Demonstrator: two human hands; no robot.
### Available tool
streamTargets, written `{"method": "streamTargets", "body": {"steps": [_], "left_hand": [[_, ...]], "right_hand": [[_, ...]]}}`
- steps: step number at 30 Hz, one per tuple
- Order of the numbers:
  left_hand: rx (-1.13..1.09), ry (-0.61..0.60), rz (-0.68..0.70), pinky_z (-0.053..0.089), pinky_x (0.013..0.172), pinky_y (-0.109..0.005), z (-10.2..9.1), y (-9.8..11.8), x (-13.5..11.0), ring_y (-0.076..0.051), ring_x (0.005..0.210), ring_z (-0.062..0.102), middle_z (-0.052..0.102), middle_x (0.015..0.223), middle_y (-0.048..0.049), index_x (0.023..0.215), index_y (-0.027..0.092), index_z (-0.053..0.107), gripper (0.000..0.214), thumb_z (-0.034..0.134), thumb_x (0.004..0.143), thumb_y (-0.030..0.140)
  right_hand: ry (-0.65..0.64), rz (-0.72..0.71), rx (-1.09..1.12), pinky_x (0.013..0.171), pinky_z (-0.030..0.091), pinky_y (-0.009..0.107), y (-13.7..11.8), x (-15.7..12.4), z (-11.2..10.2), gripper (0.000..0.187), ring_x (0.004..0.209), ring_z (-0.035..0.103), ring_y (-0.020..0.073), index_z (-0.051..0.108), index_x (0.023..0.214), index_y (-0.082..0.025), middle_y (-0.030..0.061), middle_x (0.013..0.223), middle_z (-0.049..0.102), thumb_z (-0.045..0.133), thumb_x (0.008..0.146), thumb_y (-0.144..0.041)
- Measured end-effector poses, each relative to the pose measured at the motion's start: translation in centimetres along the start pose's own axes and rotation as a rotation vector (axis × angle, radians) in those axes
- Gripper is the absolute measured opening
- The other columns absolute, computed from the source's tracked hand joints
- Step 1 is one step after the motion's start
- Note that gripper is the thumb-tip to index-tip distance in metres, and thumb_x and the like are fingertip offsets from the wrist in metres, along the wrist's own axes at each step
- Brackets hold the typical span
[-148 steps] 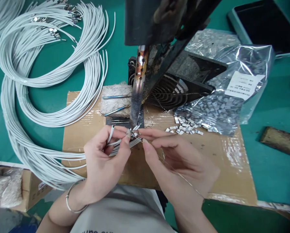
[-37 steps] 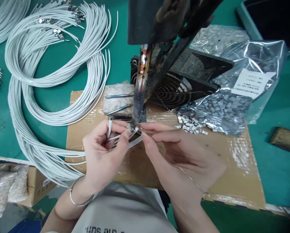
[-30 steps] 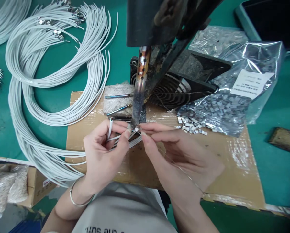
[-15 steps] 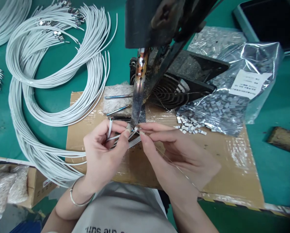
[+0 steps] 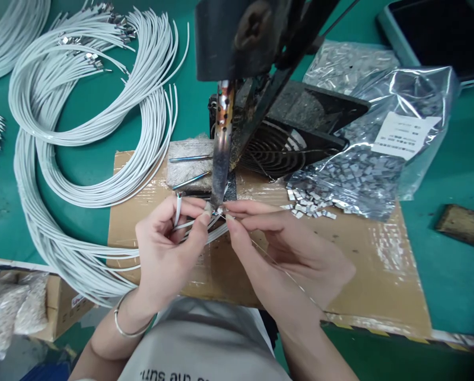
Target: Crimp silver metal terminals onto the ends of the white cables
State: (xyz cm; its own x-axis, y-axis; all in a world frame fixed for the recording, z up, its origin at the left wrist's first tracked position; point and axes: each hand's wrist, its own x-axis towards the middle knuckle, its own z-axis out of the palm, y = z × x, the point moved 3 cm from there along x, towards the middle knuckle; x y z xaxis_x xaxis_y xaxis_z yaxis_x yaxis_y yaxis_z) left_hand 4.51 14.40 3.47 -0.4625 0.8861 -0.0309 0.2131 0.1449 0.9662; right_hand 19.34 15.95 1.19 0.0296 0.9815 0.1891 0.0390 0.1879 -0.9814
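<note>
My left hand (image 5: 166,248) is closed, pinching several white cables (image 5: 189,233) near their ends, right under the tip of a fixed soldering iron (image 5: 220,153). My right hand (image 5: 288,254) pinches a thin solder wire (image 5: 284,272) and holds its end at the iron tip, beside the cable ends. The wire trails back across my right palm toward my wrist. The fingertips of both hands almost touch at the iron tip.
A taped cardboard sheet (image 5: 364,270) lies under my hands on the green table. Big loops of white cables (image 5: 82,132) lie to the left. A black fan (image 5: 284,148) stands behind the iron, with a sponge pad (image 5: 189,169), a foil bag (image 5: 383,143) and small metal parts (image 5: 312,203).
Both hands have stayed at the iron tip. My right fingers have crept slightly left toward the cable ends. The view has shifted a little.
</note>
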Motion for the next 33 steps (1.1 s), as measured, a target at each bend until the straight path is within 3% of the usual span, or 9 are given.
{"method": "streamTargets", "body": {"steps": [6,25,33], "left_hand": [[-0.012,-0.006,0.009,0.039,0.049,-0.015,0.1,0.09,0.09,-0.009,0.069,0.064,0.081,0.082,0.0012,0.072,0.022,0.077,0.016,0.08,0.081,0.009],[-0.001,-0.002,-0.003,0.035,0.045,-0.017,-0.02,0.08,-0.02,-0.011,0.074,0.067,0.081,0.083,-0.0003,0.072,0.022,0.077,0.017,0.079,0.079,0.007],[0.004,-0.003,0.011,0.042,0.047,-0.019,-0.04,0.32,-0.04,-0.014,0.074,0.07,0.08,0.082,-0.0025,0.071,0.021,0.076,0.016,0.08,0.079,0.008]], "right_hand": [[0.006,-0.014,-0.017,0.087,0.065,0.032,0.0,0.05,-0.07,0.022,0.097,0.082,0.0185,0.075,0.09,-0.025,-0.0008,0.105,0.085,0.078,0.09,-0.003],[0.001,-0.007,-0.018,0.085,0.065,0.033,-0.21,0.08,0.01,0.021,0.096,0.081,0.0189,0.075,0.09,-0.025,-0.0002,0.103,0.085,0.077,0.09,-0.004],[0.013,-0.036,-0.002,0.085,0.065,0.033,-0.24,0.1,-0.02,0.021,0.094,0.081,0.0189,0.078,0.092,-0.026,0.0005,0.102,0.084,0.077,0.091,-0.005]]}}
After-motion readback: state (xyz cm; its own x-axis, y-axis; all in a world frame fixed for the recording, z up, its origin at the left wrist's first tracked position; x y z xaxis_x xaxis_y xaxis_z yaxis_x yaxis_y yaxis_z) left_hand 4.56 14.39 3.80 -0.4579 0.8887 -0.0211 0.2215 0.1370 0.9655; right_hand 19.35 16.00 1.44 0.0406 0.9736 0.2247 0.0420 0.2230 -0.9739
